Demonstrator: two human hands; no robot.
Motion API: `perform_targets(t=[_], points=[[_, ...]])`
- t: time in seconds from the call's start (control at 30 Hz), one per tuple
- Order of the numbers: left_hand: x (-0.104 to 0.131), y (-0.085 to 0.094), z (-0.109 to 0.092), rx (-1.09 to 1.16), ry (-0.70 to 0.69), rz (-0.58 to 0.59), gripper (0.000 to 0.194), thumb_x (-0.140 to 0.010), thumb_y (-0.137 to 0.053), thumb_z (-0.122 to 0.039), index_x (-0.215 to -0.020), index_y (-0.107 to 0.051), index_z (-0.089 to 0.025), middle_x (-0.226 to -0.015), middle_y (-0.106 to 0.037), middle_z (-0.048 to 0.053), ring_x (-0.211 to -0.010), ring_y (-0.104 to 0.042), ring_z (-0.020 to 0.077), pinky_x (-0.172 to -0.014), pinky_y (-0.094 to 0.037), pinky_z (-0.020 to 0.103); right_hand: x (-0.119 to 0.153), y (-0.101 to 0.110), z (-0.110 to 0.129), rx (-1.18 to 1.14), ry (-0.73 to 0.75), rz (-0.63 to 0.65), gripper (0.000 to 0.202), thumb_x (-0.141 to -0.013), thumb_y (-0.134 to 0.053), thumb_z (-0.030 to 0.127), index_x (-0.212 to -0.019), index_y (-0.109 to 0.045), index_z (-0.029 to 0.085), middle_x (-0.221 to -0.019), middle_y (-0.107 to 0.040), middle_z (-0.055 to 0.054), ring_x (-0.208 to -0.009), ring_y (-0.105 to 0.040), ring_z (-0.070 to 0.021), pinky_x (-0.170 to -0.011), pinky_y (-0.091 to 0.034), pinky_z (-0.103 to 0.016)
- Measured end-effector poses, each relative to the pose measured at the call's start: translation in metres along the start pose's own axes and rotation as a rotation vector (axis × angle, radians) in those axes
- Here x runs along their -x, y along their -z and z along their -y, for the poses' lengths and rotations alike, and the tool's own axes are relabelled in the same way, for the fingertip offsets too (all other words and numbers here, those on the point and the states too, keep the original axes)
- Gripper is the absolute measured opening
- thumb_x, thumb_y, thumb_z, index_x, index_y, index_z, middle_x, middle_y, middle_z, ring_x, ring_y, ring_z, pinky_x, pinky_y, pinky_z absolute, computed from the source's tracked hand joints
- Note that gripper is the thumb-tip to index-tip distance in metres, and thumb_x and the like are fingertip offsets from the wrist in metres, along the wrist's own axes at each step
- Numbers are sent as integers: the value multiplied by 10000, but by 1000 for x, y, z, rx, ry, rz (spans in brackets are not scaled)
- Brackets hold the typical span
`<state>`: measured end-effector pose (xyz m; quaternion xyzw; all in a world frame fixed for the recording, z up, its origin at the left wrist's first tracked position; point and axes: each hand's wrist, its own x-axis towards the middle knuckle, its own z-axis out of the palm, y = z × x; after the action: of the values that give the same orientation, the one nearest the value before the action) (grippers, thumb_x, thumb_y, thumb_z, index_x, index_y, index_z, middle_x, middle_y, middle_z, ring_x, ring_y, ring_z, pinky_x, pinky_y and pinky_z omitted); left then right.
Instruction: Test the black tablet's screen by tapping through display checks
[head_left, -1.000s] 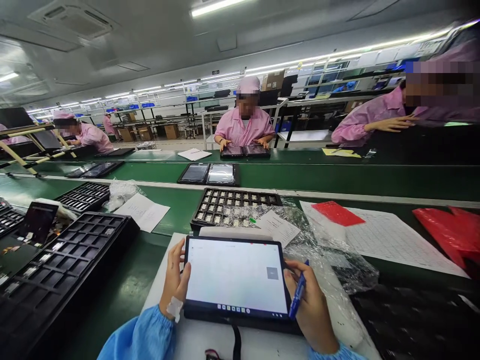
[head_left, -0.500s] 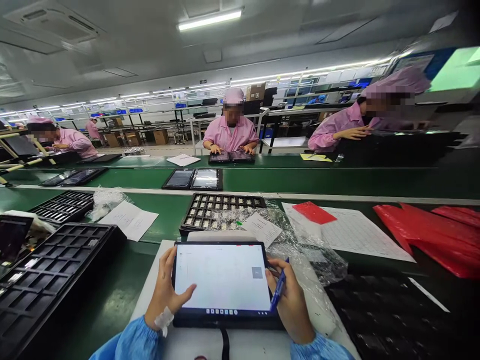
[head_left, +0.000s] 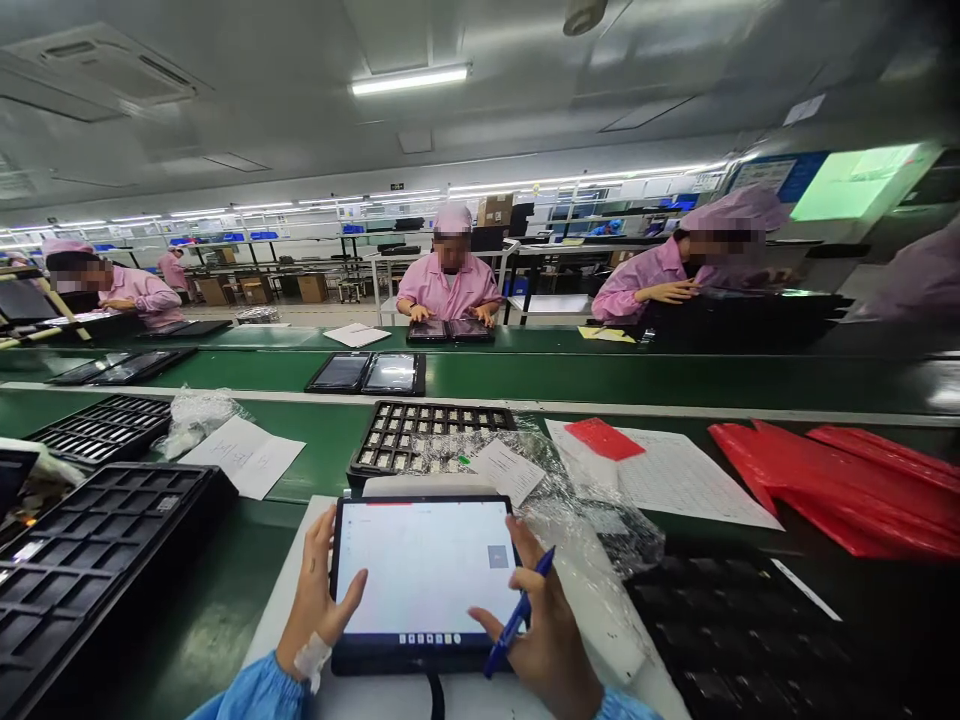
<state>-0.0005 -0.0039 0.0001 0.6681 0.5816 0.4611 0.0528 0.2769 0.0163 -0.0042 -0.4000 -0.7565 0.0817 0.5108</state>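
A tablet (head_left: pixel 424 570) with a lit white screen lies on a white pad (head_left: pixel 285 610) in front of me. My left hand (head_left: pixel 319 590) grips its left edge, thumb resting on the screen. My right hand (head_left: pixel 544 630) holds a blue pen (head_left: pixel 519 612) at the tablet's right edge, with its thumb stretched over the lower right of the screen. A dark cable (head_left: pixel 435 697) leaves the tablet's near edge.
A black compartment tray (head_left: pixel 90 560) sits at left, and a tray of small parts (head_left: pixel 420 435) under clear plastic wrap (head_left: pixel 592 520) lies behind the tablet. Papers (head_left: pixel 244 455) and red bags (head_left: pixel 832 480) lie on the green belt (head_left: pixel 675 375). People in pink work across the belt.
My right thumb has moved from the tablet's edge onto the lower right of the screen. The view has tilted upward and shifted right, so everything sits lower and further left.
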Motion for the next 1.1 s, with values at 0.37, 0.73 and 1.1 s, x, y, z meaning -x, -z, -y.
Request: perform_targets(t=[0.37,0.73,1.1], points=[[0,-9,18,50,9,-73,577,-923,-477,-376,-1444,-249,-280,-1394,-382,143,-1153,-509,327,-880,-510,509,4,33,-30,11,-285,170,424,-657,-721,164,-846,-359,277,-1538,-291,-149,-1357,-359,-322,-994,-451,-502],[-3,-5,5,42,41,-134,538,-942,-434,-400,-1435,-262,-272,-1341,-405,150,-1100,-524,315,-889,-482,543,1,29,-20,-40,-331,205,552,-561,-759,116,-1062,-571,247,-1269,-618,-95,-1089,-623,-322,-838,-550,-386],[-2,-1,-3,-8,-24,-73,514,-939,-448,-355,-1411,-252,-296,-1374,-362,138,-1212,-442,333,-937,-461,562,2,27,-18,-43,-389,286,651,-567,-758,132,-1162,-504,206,-1322,-556,-146,-1110,-600,-295,-898,-494,-369]])
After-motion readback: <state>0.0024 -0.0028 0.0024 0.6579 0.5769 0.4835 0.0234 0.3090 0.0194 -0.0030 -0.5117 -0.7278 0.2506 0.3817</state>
